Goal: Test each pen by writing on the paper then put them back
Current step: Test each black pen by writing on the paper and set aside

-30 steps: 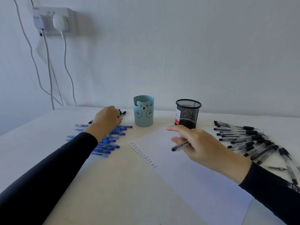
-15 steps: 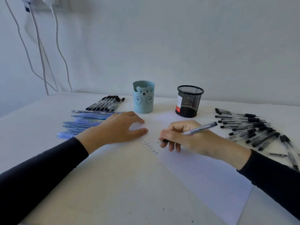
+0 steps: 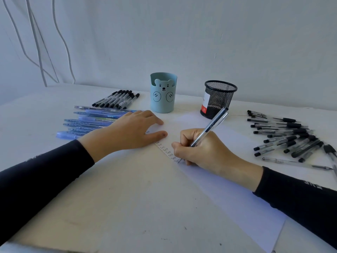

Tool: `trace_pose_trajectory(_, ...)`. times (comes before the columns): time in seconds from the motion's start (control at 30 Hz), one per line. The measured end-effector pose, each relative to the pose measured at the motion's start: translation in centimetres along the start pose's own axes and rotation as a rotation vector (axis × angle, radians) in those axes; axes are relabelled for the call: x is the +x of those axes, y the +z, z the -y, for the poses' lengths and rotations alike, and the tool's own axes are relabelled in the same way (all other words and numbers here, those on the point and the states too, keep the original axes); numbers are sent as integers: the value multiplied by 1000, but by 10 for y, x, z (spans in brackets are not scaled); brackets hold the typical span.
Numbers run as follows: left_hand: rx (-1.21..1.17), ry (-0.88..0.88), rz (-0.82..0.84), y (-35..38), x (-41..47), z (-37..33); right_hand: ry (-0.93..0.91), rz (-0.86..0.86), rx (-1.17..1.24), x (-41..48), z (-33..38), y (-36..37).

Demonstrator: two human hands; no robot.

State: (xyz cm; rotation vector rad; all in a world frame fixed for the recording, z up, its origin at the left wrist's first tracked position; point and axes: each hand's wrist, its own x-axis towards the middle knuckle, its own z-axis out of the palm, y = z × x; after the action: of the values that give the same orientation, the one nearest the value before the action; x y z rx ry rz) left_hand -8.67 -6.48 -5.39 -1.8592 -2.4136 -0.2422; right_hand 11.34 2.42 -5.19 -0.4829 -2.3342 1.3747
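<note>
Presently left hand (image 3: 131, 132) lies flat, steadying the paper (image 3: 237, 189), while right hand (image 3: 202, 152) pinches the pen (image 3: 209, 127), tip down, to write.

Paper (image 3: 228, 181), left edge: handwritten column (image 3: 165, 149) of the word "Test", repeated line under line, the lowest entry partly hidden under the right hand (image 3: 204, 152) that grips a pen (image 3: 209, 127). Blue pens (image 3: 85, 124): printed lettering along the barrels, too blurred to read. Black mesh holder (image 3: 221, 100): white and red label (image 3: 205, 103), print illegible; right sleeve (image 3: 300, 199): white marking, unreadable
</note>
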Motion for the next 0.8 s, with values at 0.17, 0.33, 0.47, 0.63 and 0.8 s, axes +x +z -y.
trace_pose_trajectory(0.17,-5,-6,0,0,0,0,9,10,16,0,0,1)
trace_pose_trajectory(0.33,-1,-6,12,0,0,0,8,28,14,0,0,1)
trace_pose_trajectory(0.47,-1,-12,20,-1,-1,0,0,22,7,0,0,1)
trace_pose_trajectory(0.63,-1,-13,21,-1,-1,-1,6,-11,12,0,0,0)
trace_pose_trajectory(0.8,-2,-16,18,-2,-1,-2,20,6,9,1,1,1)
